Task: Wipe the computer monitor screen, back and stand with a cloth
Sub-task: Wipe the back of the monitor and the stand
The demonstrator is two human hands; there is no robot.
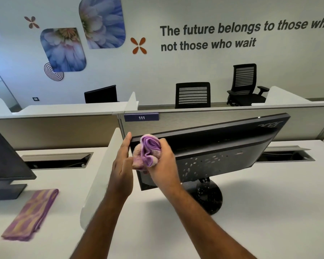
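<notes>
A black monitor (223, 146) stands on the white desk with its back panel turned toward me and tilted; the screen side is hidden. Its round black stand base (210, 198) sits below. My right hand (163, 165) grips a bunched purple and pink cloth (148, 152) against the left part of the back panel. My left hand (123, 165) lies flat with straight fingers along the monitor's left edge, fingertips at its top corner.
A second folded purple cloth (31, 215) lies on the neighbouring desk at left, beside another black monitor (6, 161). A white divider (103, 174) separates the desks. Cable troughs (284, 156) open behind the monitor. Partition panel and office chairs (193, 95) stand beyond.
</notes>
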